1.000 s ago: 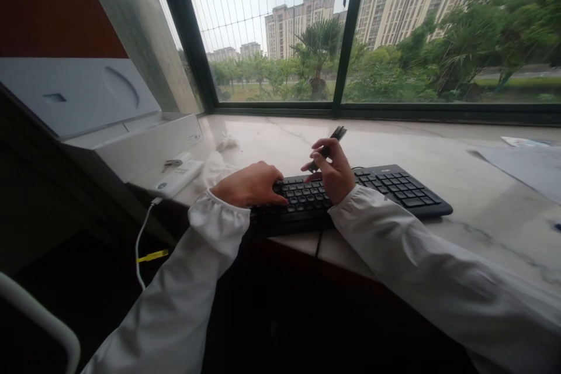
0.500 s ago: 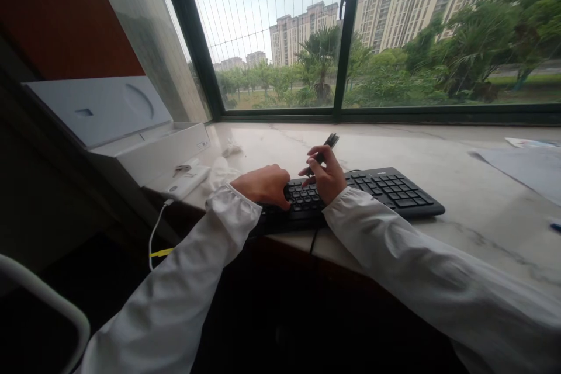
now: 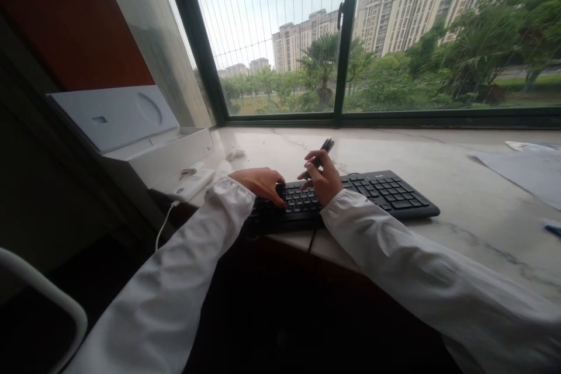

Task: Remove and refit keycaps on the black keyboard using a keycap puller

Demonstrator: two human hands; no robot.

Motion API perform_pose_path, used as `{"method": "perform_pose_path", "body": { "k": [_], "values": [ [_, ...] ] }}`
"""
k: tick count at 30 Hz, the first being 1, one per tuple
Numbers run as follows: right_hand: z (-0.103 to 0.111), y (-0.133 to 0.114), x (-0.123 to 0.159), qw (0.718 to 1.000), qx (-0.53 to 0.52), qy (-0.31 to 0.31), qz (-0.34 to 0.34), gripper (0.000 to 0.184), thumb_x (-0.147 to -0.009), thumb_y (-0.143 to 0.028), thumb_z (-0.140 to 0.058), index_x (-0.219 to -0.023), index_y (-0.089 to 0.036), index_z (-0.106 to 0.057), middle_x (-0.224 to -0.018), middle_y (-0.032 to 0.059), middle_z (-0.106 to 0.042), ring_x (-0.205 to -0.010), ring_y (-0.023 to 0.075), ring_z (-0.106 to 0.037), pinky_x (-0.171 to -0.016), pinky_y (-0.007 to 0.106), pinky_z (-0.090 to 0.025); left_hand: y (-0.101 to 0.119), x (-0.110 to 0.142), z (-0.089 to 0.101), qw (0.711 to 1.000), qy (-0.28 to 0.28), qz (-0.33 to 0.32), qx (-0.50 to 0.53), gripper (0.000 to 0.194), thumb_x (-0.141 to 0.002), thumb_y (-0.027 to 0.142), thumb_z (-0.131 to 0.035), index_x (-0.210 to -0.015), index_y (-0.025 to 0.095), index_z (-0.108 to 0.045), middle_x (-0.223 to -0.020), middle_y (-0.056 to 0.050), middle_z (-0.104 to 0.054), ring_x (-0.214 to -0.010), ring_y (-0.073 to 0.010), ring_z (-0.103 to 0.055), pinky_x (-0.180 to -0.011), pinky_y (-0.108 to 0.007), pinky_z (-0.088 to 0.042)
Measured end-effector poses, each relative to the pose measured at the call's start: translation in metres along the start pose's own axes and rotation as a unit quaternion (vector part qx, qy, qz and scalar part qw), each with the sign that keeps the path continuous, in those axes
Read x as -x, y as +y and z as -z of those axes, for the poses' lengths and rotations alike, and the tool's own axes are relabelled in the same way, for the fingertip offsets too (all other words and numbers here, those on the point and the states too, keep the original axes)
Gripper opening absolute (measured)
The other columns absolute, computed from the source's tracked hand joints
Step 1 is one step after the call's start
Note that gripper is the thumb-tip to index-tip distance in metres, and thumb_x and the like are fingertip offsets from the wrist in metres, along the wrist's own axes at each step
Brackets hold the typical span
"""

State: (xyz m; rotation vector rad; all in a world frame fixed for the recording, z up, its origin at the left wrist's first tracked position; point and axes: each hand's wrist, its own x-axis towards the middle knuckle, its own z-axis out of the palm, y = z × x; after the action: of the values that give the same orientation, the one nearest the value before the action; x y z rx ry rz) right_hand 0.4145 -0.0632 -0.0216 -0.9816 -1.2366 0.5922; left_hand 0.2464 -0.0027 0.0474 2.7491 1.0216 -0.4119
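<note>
A black keyboard (image 3: 385,193) lies along the front of the marble-patterned ledge. My left hand (image 3: 260,182) rests over its left part, palm down, with the thumb apart from the fingers and its tip on the keys. Some of that hand's fingertips are hidden from me. Above the middle keys, my right hand (image 3: 325,178) is closed round a slim black tool (image 3: 326,145), whose upper end sticks out past the fingers, tilted to the right. The tool's lower end is close to the keys, and I cannot make out whether it touches them.
An open white box (image 3: 166,149) stands at the left, beside a white power strip (image 3: 190,186) with a key-like metal piece on it. Crumpled white plastic (image 3: 235,153) lies behind my left hand. Papers (image 3: 521,172) and a blue pen (image 3: 553,230) are at the right. A window borders the back.
My left hand has shifted slightly left, and its thumb is stretched out more. The right hand keeps hold of the black tool. The whole view has tilted up a little.
</note>
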Motion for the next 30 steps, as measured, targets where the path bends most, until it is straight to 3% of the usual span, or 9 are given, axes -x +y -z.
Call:
{"method": "perform_pose_path", "body": {
  "k": [9, 16, 30],
  "values": [
    [0.001, -0.006, 0.002, 1.000, 0.006, -0.009, -0.005, 0.021, -0.081, -0.038, -0.054, -0.095, -0.024, -0.049, -0.088, -0.0016, -0.048, -0.060, 0.0121, -0.063, -0.041, 0.022, -0.054, 0.012, -0.004, 0.007, 0.999, -0.004, -0.013, -0.044, 0.054, -0.062, 0.056, -0.068, -0.105, 0.024, -0.072, -0.090, -0.003, -0.073, -0.077, -0.0177, -0.064, -0.065, -0.026, -0.043],
    [0.000, -0.001, 0.001, 1.000, 0.005, -0.006, -0.004, 0.021, -0.081, -0.039, -0.054, -0.095, -0.024, -0.049, -0.085, -0.0021, -0.048, -0.060, 0.0134, -0.064, -0.040, 0.024, -0.055, 0.022, -0.003, 0.005, 0.997, 0.006, 0.013, -0.080, 0.058, -0.058, 0.059, -0.068, -0.101, 0.019, -0.073, -0.085, -0.007, -0.071, -0.070, -0.0188, -0.062, -0.059, -0.027, -0.043],
    [0.000, -0.001, 0.001, 1.000, 0.014, -0.008, -0.011, 0.022, -0.080, -0.039, -0.053, -0.095, -0.024, -0.049, -0.084, -0.0022, -0.049, -0.059, 0.0131, -0.064, -0.040, 0.023, -0.055, 0.030, 0.004, 0.004, 0.998, 0.011, 0.007, -0.064, 0.057, -0.058, 0.056, -0.068, -0.100, 0.018, -0.073, -0.082, -0.007, -0.071, -0.069, -0.0194, -0.063, -0.057, -0.027, -0.044]
  ]
}}
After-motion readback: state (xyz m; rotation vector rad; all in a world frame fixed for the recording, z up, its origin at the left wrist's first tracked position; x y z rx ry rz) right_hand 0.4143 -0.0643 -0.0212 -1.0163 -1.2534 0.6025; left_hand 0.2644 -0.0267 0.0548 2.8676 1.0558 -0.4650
